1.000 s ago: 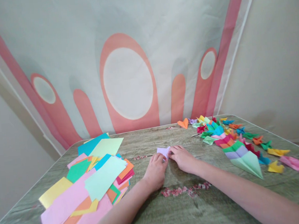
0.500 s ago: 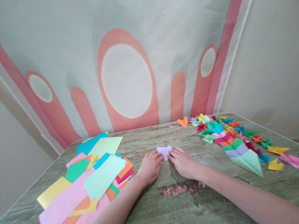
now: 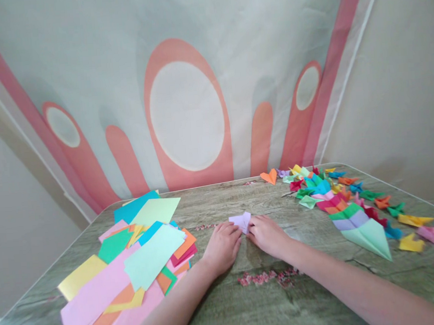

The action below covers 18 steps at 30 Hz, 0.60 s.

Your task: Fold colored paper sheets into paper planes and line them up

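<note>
A small lilac folded paper lies in the middle of the wood-patterned table, its far edge showing a notch. My left hand rests on the table with its fingers pressed together over the paper's near left part. On the other side, my right hand pinches the paper's right corner, which is tilted up a little. Fingertips of both hands cover the near part of the paper, so its lower point is hidden.
Loose coloured paper sheets lie in an overlapping pile at the left. Several folded paper figures spread over the right side, with a mint paper plane nearest. An orange paper heart sits at the far edge, before a printed backdrop.
My right hand has turned slightly and lifted the paper's right side, so its outline is now uneven. My left hand stays on the left part. The whole view has shifted slightly.
</note>
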Available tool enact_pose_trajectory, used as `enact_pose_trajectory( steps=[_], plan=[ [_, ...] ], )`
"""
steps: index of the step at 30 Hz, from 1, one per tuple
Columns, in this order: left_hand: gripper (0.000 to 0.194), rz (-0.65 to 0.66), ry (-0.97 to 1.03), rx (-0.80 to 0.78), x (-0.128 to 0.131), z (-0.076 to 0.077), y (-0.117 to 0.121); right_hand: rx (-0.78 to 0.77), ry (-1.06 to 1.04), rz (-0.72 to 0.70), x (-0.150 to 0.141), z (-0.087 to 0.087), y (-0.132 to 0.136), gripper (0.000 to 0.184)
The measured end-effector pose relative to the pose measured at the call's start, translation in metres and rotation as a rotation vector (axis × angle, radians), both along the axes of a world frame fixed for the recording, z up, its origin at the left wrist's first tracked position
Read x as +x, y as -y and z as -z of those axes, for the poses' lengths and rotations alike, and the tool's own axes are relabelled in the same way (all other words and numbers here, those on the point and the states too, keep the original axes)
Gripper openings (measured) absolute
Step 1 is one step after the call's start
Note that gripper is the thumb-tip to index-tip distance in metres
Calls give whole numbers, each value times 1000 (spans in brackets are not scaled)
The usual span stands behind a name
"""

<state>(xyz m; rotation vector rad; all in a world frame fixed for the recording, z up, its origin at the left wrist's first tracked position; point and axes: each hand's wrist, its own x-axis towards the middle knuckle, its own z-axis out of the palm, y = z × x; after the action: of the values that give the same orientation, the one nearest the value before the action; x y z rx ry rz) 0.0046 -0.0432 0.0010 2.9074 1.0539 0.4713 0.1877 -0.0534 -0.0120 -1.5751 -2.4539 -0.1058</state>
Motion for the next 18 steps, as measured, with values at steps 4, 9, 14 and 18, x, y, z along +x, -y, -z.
enact_pose_trajectory(
  steps=[4, 9, 14, 18],
  plan=[
    [24, 59, 3, -13, 2, -1, 4, 69, 90, -109, 12, 3, 4, 24],
    [22, 95, -29, 13, 5, 0, 5, 157, 166, -220, 21, 5, 6, 19],
    [23, 106, -59, 46, 8, -10, 1, 167, 201, -215, 19, 5, 7, 16],
    [32, 161, -119, 34, 8, -19, -5, 153, 226, -221, 18, 0, 9, 16]
  ],
)
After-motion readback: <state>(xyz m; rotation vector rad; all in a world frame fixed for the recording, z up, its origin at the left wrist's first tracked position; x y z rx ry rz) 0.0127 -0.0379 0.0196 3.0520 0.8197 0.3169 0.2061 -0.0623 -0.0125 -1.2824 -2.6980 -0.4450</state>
